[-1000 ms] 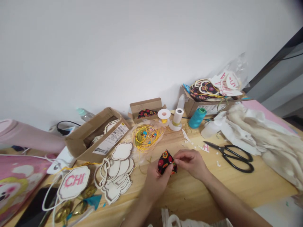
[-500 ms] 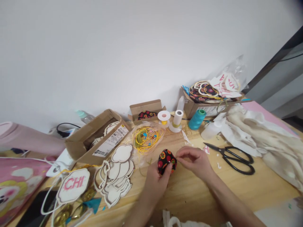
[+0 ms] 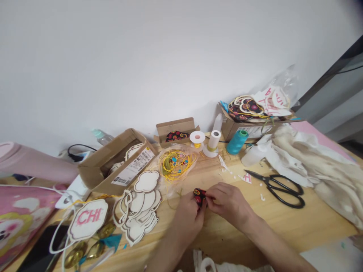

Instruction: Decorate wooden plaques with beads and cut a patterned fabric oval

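Observation:
Between my hands is a small black fabric piece (image 3: 199, 197) with a red, yellow and green pattern. My left hand (image 3: 188, 211) wraps around it, covering most of its left and lower part. My right hand (image 3: 227, 200) pinches its right edge with thumb and fingertips; whether a needle or thread is also there is too small to tell. Black-handled scissors (image 3: 275, 187) lie to the right of my right hand. Stacked white scalloped cutouts (image 3: 143, 206) lie to the left of my left hand.
A bag of yellow cord (image 3: 176, 165) lies beyond my hands. Behind it stand a thread spool (image 3: 197, 139), a teal thread cone (image 3: 237, 142) and an open cardboard box (image 3: 133, 172). Crumpled cream cloth (image 3: 317, 170) covers the right side. A "CHI" plaque (image 3: 88, 219) sits at left.
The fabric piece has turned and folded, so less of its patterned face shows. My right hand has moved left, closer to my left hand, onto the fabric's edge.

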A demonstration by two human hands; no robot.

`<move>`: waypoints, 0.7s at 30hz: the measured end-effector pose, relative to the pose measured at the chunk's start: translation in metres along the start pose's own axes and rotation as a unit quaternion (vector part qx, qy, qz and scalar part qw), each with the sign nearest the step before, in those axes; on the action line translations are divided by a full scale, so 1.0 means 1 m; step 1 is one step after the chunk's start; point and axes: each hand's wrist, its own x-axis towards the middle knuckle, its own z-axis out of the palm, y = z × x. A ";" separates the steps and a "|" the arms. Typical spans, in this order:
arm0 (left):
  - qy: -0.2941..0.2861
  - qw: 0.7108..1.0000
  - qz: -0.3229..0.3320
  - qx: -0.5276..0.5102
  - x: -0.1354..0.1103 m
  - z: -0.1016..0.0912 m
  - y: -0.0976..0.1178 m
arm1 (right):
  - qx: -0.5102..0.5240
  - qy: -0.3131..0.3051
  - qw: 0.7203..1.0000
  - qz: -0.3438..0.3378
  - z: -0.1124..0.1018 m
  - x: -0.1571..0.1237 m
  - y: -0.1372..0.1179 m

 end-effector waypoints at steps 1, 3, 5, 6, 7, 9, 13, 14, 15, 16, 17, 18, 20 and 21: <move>-0.003 1.000 -0.008 -0.023 0.001 0.000 0.001 | 0.005 0.020 1.000 0.017 0.000 -0.002 0.000; -0.011 0.997 -0.033 -0.068 0.002 0.001 0.004 | 0.017 0.053 0.998 0.039 -0.002 -0.006 -0.001; -0.020 0.992 -0.068 -0.107 0.002 0.002 0.007 | 0.018 0.064 0.997 0.031 -0.006 -0.010 -0.001; -0.024 0.988 -0.087 -0.126 0.002 0.003 0.008 | 0.013 0.060 0.998 0.016 -0.007 -0.012 -0.001; -0.029 0.984 -0.105 -0.144 0.002 0.004 0.010 | 0.007 0.053 0.999 -0.003 -0.008 -0.015 0.000; -0.039 0.976 -0.130 -0.172 0.002 0.006 0.012 | -0.007 0.042 0.998 -0.037 -0.009 -0.022 0.002; -0.076 0.968 -0.145 -0.192 -0.002 0.002 0.019 | -0.013 0.024 0.999 -0.041 -0.011 -0.043 0.024; -0.087 0.964 -0.152 -0.202 -0.003 -0.001 0.019 | -0.019 0.032 0.999 -0.025 -0.016 -0.047 0.032; -0.097 0.958 -0.163 -0.215 -0.005 -0.004 0.019 | -0.037 0.061 0.997 0.006 -0.023 -0.049 0.041; -0.098 0.952 -0.178 -0.231 -0.008 -0.006 0.018 | -0.067 0.095 0.992 0.047 -0.032 -0.049 0.049; -0.089 0.945 -0.194 -0.249 -0.010 -0.008 0.016 | -0.099 0.132 0.983 0.079 -0.042 -0.046 0.054; -0.072 0.939 -0.208 -0.265 -0.012 -0.009 0.013 | -0.117 0.150 0.978 0.090 -0.053 -0.042 0.057; -0.042 0.926 -0.222 -0.303 -0.015 -0.009 0.006 | -0.072 0.152 0.981 0.101 -0.068 -0.028 0.052; -0.039 0.917 -0.224 -0.327 -0.016 -0.009 0.003 | -0.035 0.157 0.982 0.094 -0.070 -0.020 0.045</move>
